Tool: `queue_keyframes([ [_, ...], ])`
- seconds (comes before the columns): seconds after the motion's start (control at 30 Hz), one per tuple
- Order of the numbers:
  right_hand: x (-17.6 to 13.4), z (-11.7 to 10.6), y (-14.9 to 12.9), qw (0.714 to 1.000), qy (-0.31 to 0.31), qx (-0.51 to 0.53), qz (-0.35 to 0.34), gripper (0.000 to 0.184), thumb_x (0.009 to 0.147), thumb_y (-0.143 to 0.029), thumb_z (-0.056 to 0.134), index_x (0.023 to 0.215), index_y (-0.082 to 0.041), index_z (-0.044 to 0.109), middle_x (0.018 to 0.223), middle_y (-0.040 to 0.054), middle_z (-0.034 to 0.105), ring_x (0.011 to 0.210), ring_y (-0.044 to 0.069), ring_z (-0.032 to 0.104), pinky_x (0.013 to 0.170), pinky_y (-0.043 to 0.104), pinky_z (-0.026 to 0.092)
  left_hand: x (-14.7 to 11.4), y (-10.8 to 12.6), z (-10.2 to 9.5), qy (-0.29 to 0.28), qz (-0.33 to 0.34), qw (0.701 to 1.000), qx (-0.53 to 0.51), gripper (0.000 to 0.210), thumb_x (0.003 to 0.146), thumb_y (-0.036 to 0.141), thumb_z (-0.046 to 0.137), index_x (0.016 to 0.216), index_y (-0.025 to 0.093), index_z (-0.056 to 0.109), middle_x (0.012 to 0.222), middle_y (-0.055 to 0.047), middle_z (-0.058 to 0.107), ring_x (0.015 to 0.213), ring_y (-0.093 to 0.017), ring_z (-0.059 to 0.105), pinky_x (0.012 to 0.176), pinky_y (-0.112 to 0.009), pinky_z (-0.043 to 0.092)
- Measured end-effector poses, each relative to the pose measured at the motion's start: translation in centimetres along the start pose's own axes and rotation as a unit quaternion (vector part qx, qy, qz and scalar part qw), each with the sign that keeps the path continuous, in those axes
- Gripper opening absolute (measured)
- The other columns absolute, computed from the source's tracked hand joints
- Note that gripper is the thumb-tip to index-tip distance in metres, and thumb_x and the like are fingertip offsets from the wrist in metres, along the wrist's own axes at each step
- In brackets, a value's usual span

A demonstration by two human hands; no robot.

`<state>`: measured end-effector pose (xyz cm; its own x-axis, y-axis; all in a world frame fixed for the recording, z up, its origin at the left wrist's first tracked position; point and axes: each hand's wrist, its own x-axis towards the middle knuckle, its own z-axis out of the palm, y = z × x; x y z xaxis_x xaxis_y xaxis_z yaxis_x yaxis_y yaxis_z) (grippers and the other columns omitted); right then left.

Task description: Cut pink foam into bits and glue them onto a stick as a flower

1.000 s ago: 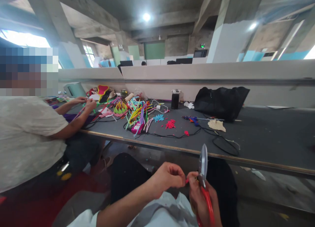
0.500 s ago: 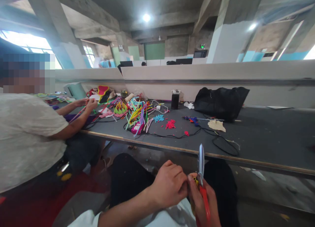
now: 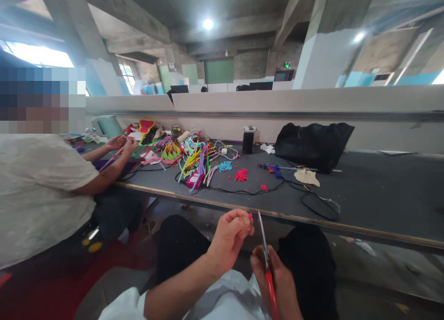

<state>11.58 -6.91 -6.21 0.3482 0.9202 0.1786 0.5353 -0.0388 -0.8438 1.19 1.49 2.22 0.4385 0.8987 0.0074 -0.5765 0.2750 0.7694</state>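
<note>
Close work was underway before the desk (image 3: pixel 381 195).
In front of its near edge, the right hand (image 3: pixel 284 279) gripped red-handled scissors (image 3: pixel 271 288) and the left hand (image 3: pixel 231 239) pinched a small pink piece (image 3: pixel 250 216); a light pinch, well clear of the blades (image 3: pixel 262 231), probably served best.

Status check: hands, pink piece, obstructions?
Left hand pinching small pink piece. Right hand gripping red-handled scissors. Black cord on table between hands and pink pile.
</note>
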Motion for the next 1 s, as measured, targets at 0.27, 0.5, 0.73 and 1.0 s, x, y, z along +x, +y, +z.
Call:
queue_keyframes([
  [0.27, -0.5, 0.3, -1.0, 0.996, 0.046, -0.063, -0.037, 0.049, 0.089, -0.068, 0.034, 0.084, -0.025, 0.056, 0.064, -0.0016, 0.067, 0.057, 0.018, 0.066, 0.054, 0.026, 0.043, -0.7, 0.0, 1.3, 0.030, 0.011, 0.999, 0.004, 0.010, 0.070, 0.017, 0.070, 0.065, 0.014, 0.062, 0.046, 0.005, 0.045, 0.052, -0.008, 0.042, 0.061, -0.022, 0.035],
  [0.5, -0.3, 0.2, -0.5, 0.993, 0.041, -0.099, -0.049, 0.043, 0.091, -0.063, 0.035, 0.084, -0.026, 0.056, 0.058, -0.0032, 0.066, 0.049, 0.017, 0.064, 0.049, 0.025, 0.042, -0.8, -0.1, 1.3, 0.031, 0.029, 0.999, 0.029, 0.010, 0.071, 0.016, 0.068, 0.063, 0.014, 0.062, 0.049, 0.005, 0.046, 0.054, -0.009, 0.043, 0.062, -0.023, 0.034],
  [0.73, -0.2, 0.2, 0.2, 0.991, 0.022, -0.115, -0.059, 0.042, 0.092, -0.059, 0.035, 0.084, -0.025, 0.058, 0.061, -0.0017, 0.068, 0.050, 0.017, 0.066, 0.049, 0.024, 0.043, -0.8, -0.2, 1.4, 0.036, 0.039, 0.998, 0.041, 0.011, 0.070, 0.016, 0.068, 0.062, 0.015, 0.060, 0.052, 0.004, 0.047, 0.057, -0.010, 0.044, 0.062, -0.023, 0.034],
  [1.0, -0.1, 0.3, 0.9, 0.994, -0.003, -0.105, -0.018, 0.047, 0.093, -0.060, 0.031, 0.081, -0.024, 0.060, 0.062, 0.0021, 0.069, 0.052, 0.019, 0.066, 0.048, 0.025, 0.041, -0.6, -0.5, 1.4, 0.053, 0.031, 0.997, 0.053, 0.009, 0.070, 0.017, 0.068, 0.063, 0.014, 0.062, 0.055, 0.002, 0.052, 0.057, -0.010, 0.044, 0.060, -0.024, 0.033],
])
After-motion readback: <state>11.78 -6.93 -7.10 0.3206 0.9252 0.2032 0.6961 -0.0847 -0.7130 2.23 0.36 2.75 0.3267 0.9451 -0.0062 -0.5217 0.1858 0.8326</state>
